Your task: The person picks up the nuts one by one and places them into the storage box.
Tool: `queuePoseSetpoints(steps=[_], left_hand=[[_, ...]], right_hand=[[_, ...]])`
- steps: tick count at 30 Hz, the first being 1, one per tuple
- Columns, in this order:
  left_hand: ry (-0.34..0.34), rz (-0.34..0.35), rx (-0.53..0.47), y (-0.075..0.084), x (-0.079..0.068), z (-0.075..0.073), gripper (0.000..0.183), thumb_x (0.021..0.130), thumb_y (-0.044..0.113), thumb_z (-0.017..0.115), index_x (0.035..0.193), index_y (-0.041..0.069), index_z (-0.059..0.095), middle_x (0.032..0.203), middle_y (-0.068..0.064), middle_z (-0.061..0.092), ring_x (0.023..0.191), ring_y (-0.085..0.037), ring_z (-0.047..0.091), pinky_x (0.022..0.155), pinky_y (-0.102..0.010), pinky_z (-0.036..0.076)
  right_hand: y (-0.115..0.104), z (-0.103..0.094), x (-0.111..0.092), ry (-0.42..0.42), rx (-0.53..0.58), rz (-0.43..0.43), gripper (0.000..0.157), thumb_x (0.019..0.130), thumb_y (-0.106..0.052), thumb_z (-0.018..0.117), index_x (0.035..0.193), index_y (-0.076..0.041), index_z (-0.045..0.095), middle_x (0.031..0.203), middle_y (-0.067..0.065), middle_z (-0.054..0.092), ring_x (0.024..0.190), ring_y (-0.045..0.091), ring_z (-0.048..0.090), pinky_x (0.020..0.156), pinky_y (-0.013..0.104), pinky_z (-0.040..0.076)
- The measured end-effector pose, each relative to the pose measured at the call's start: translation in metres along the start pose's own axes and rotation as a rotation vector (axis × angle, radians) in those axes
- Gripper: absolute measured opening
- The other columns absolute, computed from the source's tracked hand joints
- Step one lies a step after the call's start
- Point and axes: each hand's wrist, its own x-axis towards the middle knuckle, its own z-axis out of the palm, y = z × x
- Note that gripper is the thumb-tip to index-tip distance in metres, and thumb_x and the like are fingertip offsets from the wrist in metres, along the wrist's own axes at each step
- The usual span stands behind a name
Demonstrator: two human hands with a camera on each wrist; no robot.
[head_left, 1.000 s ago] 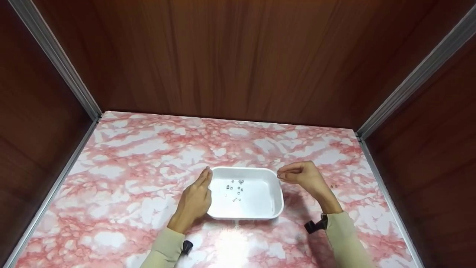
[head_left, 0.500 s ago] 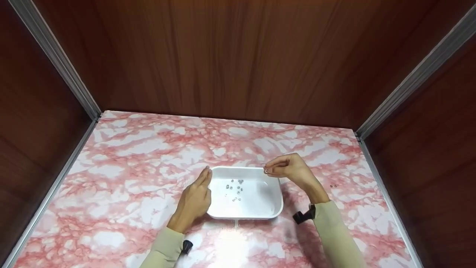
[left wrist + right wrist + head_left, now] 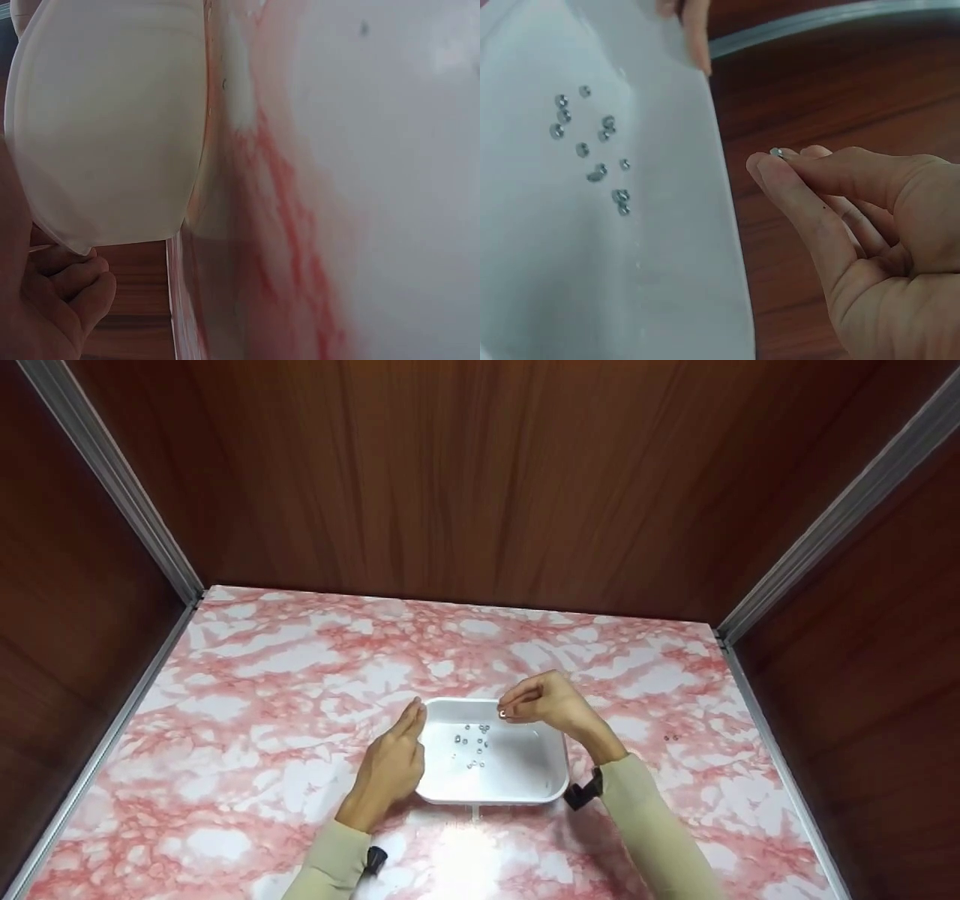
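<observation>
A white rectangular tray [image 3: 491, 800] sits on the table with several small metal nuts [image 3: 582, 150] scattered over its floor, mostly left of its middle in the head view. My left hand [image 3: 391, 761] holds the tray's left side by the rim, fingers reaching toward its far left corner. In the left wrist view, curled fingers [image 3: 86, 289] show at the rim. Over the far part of the tray, my right hand [image 3: 551, 709] pinches one shiny nut [image 3: 777, 152] between thumb and fingertips, above rim height.
Two small nuts [image 3: 671, 738] lie on the red-and-white marbled table [image 3: 277, 735], right of the tray. Dark wood panels [image 3: 450, 487] with grey metal strips [image 3: 124, 484] enclose the back and both sides.
My right hand has moved left with the pinched nut, from beside the tray's right rim to over its far middle. The left hand and tray have stayed put.
</observation>
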Motion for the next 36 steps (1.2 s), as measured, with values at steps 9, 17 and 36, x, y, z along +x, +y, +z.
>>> queuePoseSetpoints(steps=[9, 17, 36], left_hand=[[-0.019, -0.011, -0.003, 0.0, -0.001, -0.001, 0.054, 0.1, 0.005, 0.055, 0.152, -0.008, 0.048, 0.163, -0.021, 0.046, 0.136, -0.039, 0.06, 0.089, -0.043, 0.061], [-0.014, -0.009, 0.0, 0.0, 0.0, -0.001, 0.055, 0.099, 0.006, 0.055, 0.152, -0.008, 0.048, 0.163, -0.021, 0.047, 0.139, -0.038, 0.058, 0.101, -0.046, 0.057], [-0.003, 0.009, 0.007, 0.0, 0.001, -0.001, 0.053, 0.1, 0.006, 0.055, 0.151, -0.008, 0.049, 0.162, -0.021, 0.048, 0.133, -0.039, 0.062, 0.088, -0.043, 0.061]], right_hand=[[-0.004, 0.017, 0.013, -0.042, -0.03, 0.035, 0.017, 0.092, 0.009, 0.068, 0.105, 0.007, 0.078, 0.101, 0.021, 0.081, 0.09, 0.024, 0.081, 0.084, 0.035, 0.065], [-0.006, 0.03, 0.018, -0.082, -0.082, 0.05, 0.015, 0.091, 0.01, 0.07, 0.103, 0.009, 0.078, 0.104, 0.031, 0.078, 0.103, 0.046, 0.076, 0.084, 0.038, 0.065], [-0.005, 0.031, 0.012, -0.101, -0.151, -0.024, 0.015, 0.091, 0.005, 0.072, 0.105, 0.006, 0.078, 0.107, 0.03, 0.077, 0.1, 0.039, 0.078, 0.082, 0.032, 0.065]])
